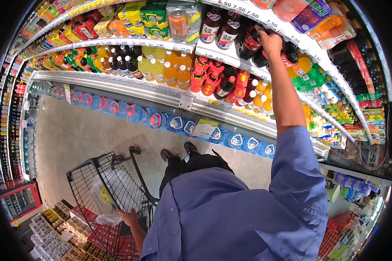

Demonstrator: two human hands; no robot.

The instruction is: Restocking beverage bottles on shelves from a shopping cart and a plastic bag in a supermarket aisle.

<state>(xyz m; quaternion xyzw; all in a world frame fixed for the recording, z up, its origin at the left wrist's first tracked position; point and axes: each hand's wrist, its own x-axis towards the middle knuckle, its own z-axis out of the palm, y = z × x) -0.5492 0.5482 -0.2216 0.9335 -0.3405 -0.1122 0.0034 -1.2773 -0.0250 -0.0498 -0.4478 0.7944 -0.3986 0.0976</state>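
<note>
My right hand (271,42) reaches up to a shelf on the right, fingers closed at the upper end of a dark soda bottle (250,43) with a red label. Part of that bottle is hidden by the shelf edge and my fingers. Just left of it stand dark bottles (228,35) with white, blue and red labels. Low on the left, my left hand (128,216) is closed at the end of the handle (103,191) of a wire shopping cart (80,191). A clear plastic bag (109,217) hangs by this hand.
Shelves of juice and soda bottles (170,71) curve across the top. Along their foot runs a row of large blue water bottles (157,118), with a price card (204,128) standing among them. Stacked packaged goods (52,235) lie at lower left, beyond the tiled floor (69,135).
</note>
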